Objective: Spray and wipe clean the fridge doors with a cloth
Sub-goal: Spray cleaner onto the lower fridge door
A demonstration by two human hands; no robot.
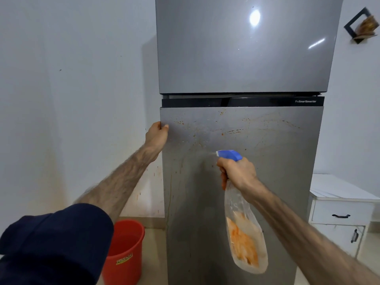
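Observation:
A grey two-door fridge stands straight ahead. Its lower door (277,171) carries orange-red splatters and streaks across the upper part; the upper door (236,58) looks shiny. My left hand (157,134) grips the left edge of the lower door near its top. My right hand (236,173) holds a clear spray bottle (244,233) with a blue nozzle (229,155) aimed left and up at the stained door, a faint mist in front of it. An orange-stained whitish cloth shows at the bottle's lower half; whether it is inside or behind the bottle is unclear.
A red bucket (125,251) holding water stands on the floor left of the fridge. A white cabinet (341,214) with drawer and door handles sits at the right. A small black wall shelf (362,25) hangs upper right. The left wall has orange specks low down.

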